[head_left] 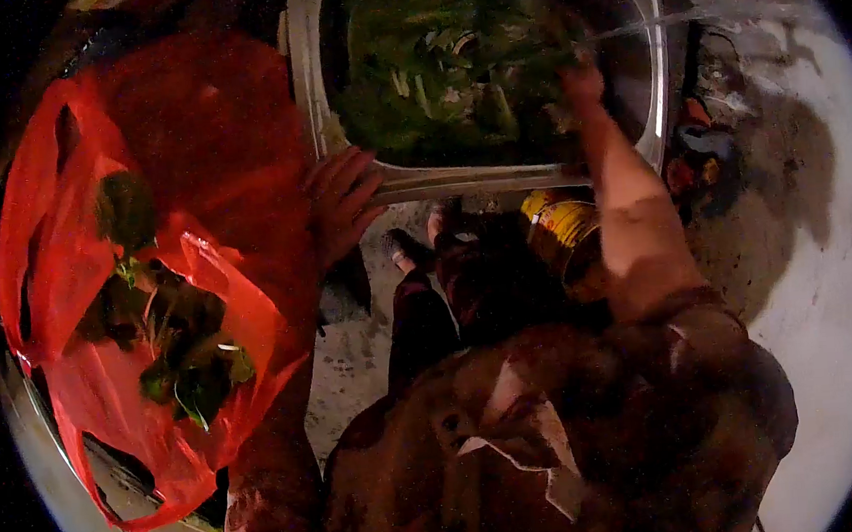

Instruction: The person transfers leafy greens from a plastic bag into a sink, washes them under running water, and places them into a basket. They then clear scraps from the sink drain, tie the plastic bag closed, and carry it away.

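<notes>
A pale-rimmed basin [499,177] full of leafy greens [452,76] stands in front of me. At the near left corner of its rim rests my left hand [347,194], open, with the fingers stretched out and nothing visible in them. My right hand [581,82] reaches into the basin at the right side of the greens. Its fingers are dark and blurred among the leaves, so whether they grip anything cannot be made out. Left of my left hand is a red plastic bag [177,451], open at the top, with more leafy greens [202,376] in it.
Beneath the basin's near edge stands a yellow can-like container [562,227], close to my legs. Dark and reddish items [700,163] lie on the floor to the right, beside a pale wall [833,287]. A thin pale streak [715,16] crosses the basin's right rim.
</notes>
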`<state>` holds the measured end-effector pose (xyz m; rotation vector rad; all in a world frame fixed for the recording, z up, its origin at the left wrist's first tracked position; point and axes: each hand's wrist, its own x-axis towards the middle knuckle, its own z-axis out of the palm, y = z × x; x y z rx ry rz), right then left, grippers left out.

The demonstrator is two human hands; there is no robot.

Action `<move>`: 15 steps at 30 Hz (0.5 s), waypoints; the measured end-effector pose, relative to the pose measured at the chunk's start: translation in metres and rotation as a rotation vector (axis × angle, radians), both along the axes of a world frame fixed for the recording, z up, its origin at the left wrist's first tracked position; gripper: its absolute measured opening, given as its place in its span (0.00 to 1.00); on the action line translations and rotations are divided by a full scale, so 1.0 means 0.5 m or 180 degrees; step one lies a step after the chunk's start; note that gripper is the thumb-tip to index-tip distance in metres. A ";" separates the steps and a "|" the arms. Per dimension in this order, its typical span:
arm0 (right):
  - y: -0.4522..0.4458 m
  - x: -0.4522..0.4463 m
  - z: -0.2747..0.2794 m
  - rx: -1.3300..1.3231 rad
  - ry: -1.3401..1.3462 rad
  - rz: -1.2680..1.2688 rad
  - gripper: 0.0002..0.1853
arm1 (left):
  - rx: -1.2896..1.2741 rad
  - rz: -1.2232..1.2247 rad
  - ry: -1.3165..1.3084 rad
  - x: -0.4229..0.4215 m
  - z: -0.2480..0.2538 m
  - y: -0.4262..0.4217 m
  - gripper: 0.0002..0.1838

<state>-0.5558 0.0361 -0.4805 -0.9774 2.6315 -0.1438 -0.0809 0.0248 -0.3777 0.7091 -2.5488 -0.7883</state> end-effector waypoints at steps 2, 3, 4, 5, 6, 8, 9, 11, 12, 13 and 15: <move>0.011 -0.057 0.029 0.0344 0.0112 -0.0006 0.35 | -0.0044 0.0044 -0.0214 -0.007 0.007 0.003 0.25; 0.041 -0.085 0.020 0.0001 0.0079 0.0411 0.32 | 0.0731 0.0236 0.0075 -0.012 0.009 0.006 0.25; 0.063 -0.115 -0.007 -0.0569 -0.0600 0.0247 0.32 | 0.1488 0.0416 0.0366 -0.017 0.012 0.007 0.25; 0.084 -0.145 -0.034 -0.1175 -0.1350 0.0036 0.31 | 0.1474 0.0409 0.0387 -0.016 0.011 0.005 0.25; 0.105 -0.175 -0.061 -0.1706 -0.2050 -0.0176 0.31 | 0.1459 0.0402 0.0407 -0.016 0.010 0.003 0.26; 0.084 -0.098 0.041 -0.1535 -0.2245 -0.0247 0.36 | -0.0090 0.0016 -0.0094 -0.005 0.000 0.000 0.26; 0.076 -0.089 0.028 -0.1298 -0.1552 -0.0070 0.36 | -0.0072 0.0007 -0.0100 -0.005 -0.006 0.001 0.26; 0.041 -0.083 -0.044 -0.0806 -0.0180 0.0289 0.37 | -0.0043 0.0011 -0.0119 -0.007 -0.018 0.000 0.26; 0.014 -0.069 -0.118 -0.0365 -0.0197 0.0885 0.37 | 0.0015 0.0016 -0.0108 -0.007 -0.010 0.000 0.26; -0.008 -0.011 -0.142 -0.0318 0.0023 0.1428 0.36 | 0.0065 0.0015 -0.0100 -0.007 0.004 -0.002 0.26; -0.045 0.135 -0.127 -0.0676 0.0762 0.2431 0.35 | 0.0128 0.0032 -0.0091 -0.007 0.014 -0.002 0.26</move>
